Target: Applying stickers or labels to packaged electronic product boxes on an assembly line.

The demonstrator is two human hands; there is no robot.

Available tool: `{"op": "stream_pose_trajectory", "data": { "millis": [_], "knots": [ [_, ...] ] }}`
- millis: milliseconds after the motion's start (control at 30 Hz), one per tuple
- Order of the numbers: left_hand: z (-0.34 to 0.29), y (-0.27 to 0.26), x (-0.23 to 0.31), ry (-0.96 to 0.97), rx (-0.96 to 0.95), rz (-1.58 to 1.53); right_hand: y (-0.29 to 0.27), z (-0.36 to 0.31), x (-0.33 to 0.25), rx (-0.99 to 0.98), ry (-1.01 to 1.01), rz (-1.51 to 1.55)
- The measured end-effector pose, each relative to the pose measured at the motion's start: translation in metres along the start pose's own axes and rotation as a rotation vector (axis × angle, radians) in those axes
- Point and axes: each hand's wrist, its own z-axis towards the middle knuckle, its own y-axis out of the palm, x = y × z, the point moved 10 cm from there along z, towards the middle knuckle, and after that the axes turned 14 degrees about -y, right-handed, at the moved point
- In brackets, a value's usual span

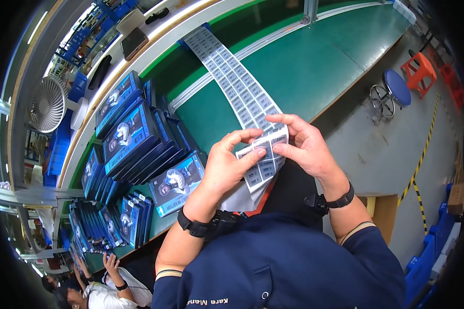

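A long strip of printed barcode labels (245, 85) runs from the back of the green table toward me. Its near end folds over and hangs down between my hands. My left hand (231, 159) pinches this end by its left side, thumb on the printed face. From the right, my right hand (307, 147) grips the same end between thumb and fingers. Pale backing paper (242, 198) hangs below the labels, over my lap. Just left of my left forearm lies a flat blue-and-black box (176, 184) with a picture on its lid.
Stacks of similar boxes (131, 136) crowd the table's left side. A white fan (47, 104) and a dark phone (134, 43) are by the shelf. To the right stand a blue round stool (397, 87) and an orange stool (418, 72). Another person (116, 283) works at lower left.
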Motion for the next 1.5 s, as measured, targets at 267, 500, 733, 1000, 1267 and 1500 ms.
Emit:
{"op": "stream_pose_trajectory", "data": {
  "millis": [267,500,733,1000,1267,1500],
  "knots": [
    [0.001,-0.009,0.012,0.143,0.269,0.131,-0.024,-0.002,0.000,0.045,-0.086,-0.466],
    [0.004,0.005,-0.014,-0.002,0.013,-0.262,-0.031,-0.004,0.015,-0.005,-0.069,-0.410],
    [0.005,0.001,-0.022,0.011,0.172,-0.135,-0.025,-0.003,-0.031,0.189,-0.362,-0.815],
    [0.005,-0.004,-0.033,-0.092,0.194,-0.263,0.006,-0.012,-0.045,-0.036,-0.642,-1.126],
    [0.007,-0.002,-0.045,-0.132,0.135,-0.441,-0.042,-0.013,-0.044,0.298,-0.557,-0.654],
    [0.000,0.009,-0.037,0.041,0.185,-0.118,0.015,0.005,-0.027,-0.043,-0.343,-0.785]
  ]
}}
